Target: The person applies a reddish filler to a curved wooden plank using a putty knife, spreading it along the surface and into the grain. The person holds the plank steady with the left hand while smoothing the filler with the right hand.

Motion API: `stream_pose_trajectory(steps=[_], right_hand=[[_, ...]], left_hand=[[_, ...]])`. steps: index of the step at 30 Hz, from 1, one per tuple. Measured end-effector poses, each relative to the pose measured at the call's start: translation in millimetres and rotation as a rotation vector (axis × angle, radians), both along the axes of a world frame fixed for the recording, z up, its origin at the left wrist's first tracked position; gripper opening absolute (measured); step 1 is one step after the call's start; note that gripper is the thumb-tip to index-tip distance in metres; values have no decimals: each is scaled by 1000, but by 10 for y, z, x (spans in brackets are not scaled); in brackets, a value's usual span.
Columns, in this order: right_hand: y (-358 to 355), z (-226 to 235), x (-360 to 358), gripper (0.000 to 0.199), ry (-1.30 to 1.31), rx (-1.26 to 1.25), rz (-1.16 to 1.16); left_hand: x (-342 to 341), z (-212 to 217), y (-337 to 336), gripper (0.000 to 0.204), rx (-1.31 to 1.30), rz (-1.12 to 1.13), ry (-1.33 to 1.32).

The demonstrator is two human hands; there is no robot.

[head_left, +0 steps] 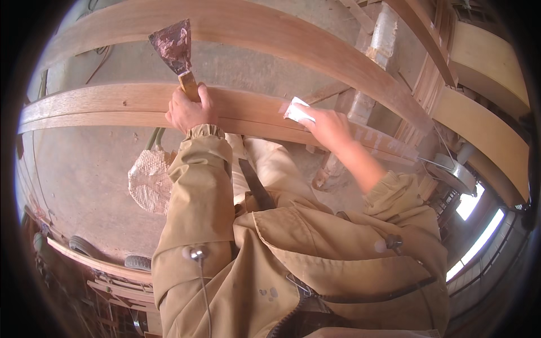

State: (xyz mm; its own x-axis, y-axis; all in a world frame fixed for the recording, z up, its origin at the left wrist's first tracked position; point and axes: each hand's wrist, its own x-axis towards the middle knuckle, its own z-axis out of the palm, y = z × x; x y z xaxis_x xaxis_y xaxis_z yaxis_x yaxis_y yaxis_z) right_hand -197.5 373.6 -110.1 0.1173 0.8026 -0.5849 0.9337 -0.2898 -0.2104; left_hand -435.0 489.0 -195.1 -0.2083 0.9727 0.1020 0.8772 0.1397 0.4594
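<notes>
A dusty concrete floor [90, 169] lies under long curved wooden rails [112, 107]. On the nearer rail, the left hand [189, 110] is closed around the handle of a putty knife [177, 53], whose long axis stands up, the stained blade pointing away above the fingers. Further right, the right hand [327, 127] pinches a small white piece [297, 111] against the rail, jutting left of its fingertips.

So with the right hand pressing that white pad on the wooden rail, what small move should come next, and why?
Probably slide the white pad in the right hand further along the wooden rail: pale patches show on the rail beyond that hand, while the left hand only holds the putty knife with its blade raised clear of the wood.
</notes>
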Motion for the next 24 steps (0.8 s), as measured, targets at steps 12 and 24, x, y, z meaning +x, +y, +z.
stream_pose_trajectory(steps=[12,24], right_hand=[[305,225,-132,34,-68,-188,88],[371,82,-250,34,39,26,84]], left_hand=[[45,63,2,35,-67,51,2],[45,122,23,35,-76,20,-39]])
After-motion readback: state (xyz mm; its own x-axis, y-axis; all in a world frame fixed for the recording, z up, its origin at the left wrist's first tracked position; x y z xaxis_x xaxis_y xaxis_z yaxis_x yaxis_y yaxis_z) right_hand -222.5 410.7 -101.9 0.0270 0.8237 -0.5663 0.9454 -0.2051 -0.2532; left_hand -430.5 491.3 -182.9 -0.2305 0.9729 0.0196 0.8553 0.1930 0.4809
